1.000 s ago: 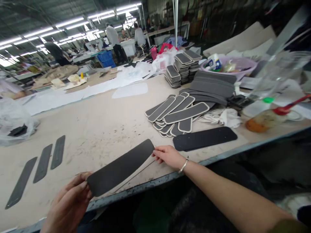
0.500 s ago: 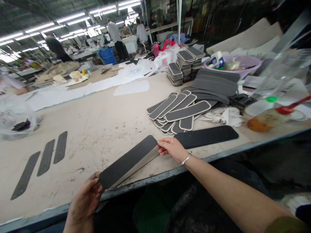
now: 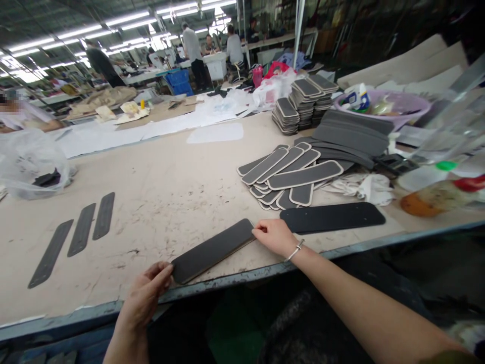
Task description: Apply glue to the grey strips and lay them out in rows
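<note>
A long dark grey strip with rounded corners (image 3: 214,250) lies near the table's front edge, a thin pale layer showing along its near side. My left hand (image 3: 149,285) pinches its left end between thumb and fingers. At the opposite end, my right hand (image 3: 275,236), with a bracelet on the wrist, grips the corner in a closed pinch. Just right of that hand rests a black strip (image 3: 333,217) with small holes. Behind it spreads a loose pile of grey strips with pale borders (image 3: 305,174).
Three dark strips (image 3: 80,230) lie at the left, near a clear plastic bag (image 3: 34,162). Stacked pieces (image 3: 299,108), dark sheets (image 3: 350,134), a purple basin (image 3: 409,119) and a bottle of amber liquid (image 3: 432,197) stand at the right. Other people work in the background.
The strip between my hands has come down flatter against the table; its pale underside, wide in view before, is now a thin line. Both hands still hold its ends. The view has shifted slightly.
</note>
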Demonstrator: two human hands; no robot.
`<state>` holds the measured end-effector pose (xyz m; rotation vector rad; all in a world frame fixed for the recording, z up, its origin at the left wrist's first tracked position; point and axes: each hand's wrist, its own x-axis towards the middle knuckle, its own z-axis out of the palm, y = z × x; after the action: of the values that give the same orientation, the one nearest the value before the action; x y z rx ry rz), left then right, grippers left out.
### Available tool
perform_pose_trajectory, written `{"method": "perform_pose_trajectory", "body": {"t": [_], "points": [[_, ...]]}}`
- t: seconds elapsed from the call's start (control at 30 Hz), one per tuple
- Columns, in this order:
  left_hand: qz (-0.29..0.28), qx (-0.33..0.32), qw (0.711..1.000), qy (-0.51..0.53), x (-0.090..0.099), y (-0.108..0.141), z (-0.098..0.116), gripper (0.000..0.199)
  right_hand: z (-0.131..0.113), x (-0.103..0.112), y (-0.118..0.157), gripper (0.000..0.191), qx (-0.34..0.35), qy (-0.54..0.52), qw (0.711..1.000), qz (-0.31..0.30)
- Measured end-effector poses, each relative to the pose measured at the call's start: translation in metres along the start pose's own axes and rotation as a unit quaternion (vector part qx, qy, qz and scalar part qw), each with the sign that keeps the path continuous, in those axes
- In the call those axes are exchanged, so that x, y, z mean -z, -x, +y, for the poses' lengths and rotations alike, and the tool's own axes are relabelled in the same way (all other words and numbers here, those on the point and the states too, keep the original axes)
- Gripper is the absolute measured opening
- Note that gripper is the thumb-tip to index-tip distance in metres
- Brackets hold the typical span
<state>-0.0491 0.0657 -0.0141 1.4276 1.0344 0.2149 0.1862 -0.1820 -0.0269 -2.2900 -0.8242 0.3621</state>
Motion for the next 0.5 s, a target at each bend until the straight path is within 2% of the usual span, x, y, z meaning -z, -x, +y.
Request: {"method": "perform_pose_trajectory", "body": {"t": [0.1,0.2,0.4,0.5], "points": [[0.010,-0.011,0.993,-0.120,0.000,-0.006,-0.005,0.039,-0.002,-0.002,-0.001,0.020,-0.001,0.065,0.998,-0.021],[0.026,-0.029,0.980,-0.193,-0.001,-0.010,-0.005,0.043,-0.005,-0.002,-0.003,0.022,-0.012,0.108,0.993,-0.039],[0.056,-0.036,0.953,-0.295,-0.004,-0.017,-0.006,0.040,-0.005,-0.001,-0.009,0.025,-0.014,0.145,0.987,-0.064],[0.071,-0.039,0.950,-0.302,-0.008,-0.018,-0.007,0.036,-0.004,-0.001,-0.011,0.026,-0.013,0.151,0.985,-0.079]]}}
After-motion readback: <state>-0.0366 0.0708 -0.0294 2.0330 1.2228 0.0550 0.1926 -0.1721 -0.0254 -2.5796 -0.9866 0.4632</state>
